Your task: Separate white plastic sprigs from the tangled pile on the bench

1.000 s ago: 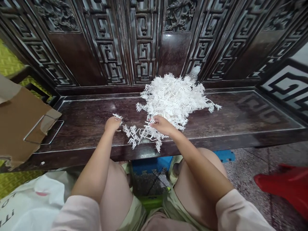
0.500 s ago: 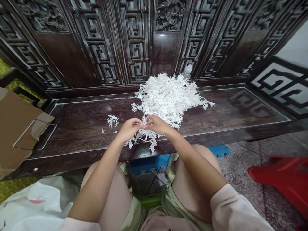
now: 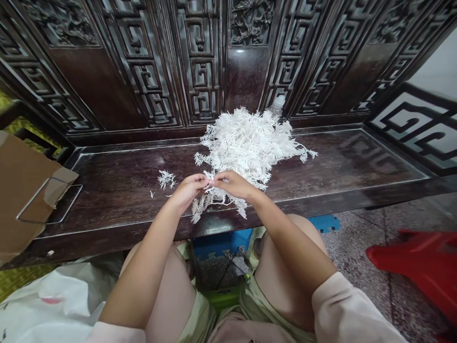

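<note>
A white artificial plant sprig (image 3: 200,204) with feathery tips is pinched between my two hands, and its branches hang toward the front edge of the wooden bench. My left hand (image 3: 191,189) has its fingers closed on the sprig. My right hand (image 3: 230,184) meets it there, thumb and fingertips pressed together on the same sprig. Just behind my hands lies a large heap of similar white sprigs (image 3: 246,140). To the left sits a small pile of loose white sprig pieces (image 3: 166,179). The exact pinch point is partly covered by my fingers.
The dark wooden bench (image 3: 332,176) has a carved backrest. A clear bottle (image 3: 277,104) stands behind the heap. On the left are a cardboard box (image 3: 24,190) and a wire frame (image 3: 67,216). A white bag (image 3: 60,300) lies at lower left; a red plastic stool (image 3: 421,267) stands right.
My hands have shifted slightly left, still together on the sprig. Its hanging branches have swung, with one now farther right.
</note>
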`<state>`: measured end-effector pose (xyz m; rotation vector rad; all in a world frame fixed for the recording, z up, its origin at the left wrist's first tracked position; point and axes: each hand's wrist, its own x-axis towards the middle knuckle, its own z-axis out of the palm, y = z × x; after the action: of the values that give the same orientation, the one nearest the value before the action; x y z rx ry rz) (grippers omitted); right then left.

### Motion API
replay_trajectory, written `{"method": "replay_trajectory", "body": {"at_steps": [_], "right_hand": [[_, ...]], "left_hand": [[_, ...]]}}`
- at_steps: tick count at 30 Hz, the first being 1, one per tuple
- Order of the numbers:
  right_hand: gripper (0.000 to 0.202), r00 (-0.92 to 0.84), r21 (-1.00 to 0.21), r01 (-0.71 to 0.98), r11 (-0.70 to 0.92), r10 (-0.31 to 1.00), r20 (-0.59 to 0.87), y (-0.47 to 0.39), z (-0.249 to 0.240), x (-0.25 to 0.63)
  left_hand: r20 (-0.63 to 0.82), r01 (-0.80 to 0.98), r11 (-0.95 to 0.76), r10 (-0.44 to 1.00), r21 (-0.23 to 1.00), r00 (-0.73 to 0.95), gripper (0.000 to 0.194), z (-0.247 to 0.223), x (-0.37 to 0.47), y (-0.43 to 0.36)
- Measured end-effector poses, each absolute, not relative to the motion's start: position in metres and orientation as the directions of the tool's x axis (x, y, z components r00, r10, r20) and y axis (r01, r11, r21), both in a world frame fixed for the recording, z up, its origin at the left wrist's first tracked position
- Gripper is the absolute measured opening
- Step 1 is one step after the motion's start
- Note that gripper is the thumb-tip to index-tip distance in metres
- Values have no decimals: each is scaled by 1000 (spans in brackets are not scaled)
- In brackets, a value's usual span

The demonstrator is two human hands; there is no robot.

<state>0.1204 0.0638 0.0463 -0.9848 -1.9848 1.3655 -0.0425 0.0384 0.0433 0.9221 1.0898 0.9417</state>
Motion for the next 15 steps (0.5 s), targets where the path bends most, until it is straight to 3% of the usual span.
{"method": "replay_trajectory", "body": {"at_steps": [15], "right_hand": [[19,-392,-978,180,109,919,31,60,44,105]], "left_hand": [[-194,-375,221,975,900,107,17,41,-31,42]]}}
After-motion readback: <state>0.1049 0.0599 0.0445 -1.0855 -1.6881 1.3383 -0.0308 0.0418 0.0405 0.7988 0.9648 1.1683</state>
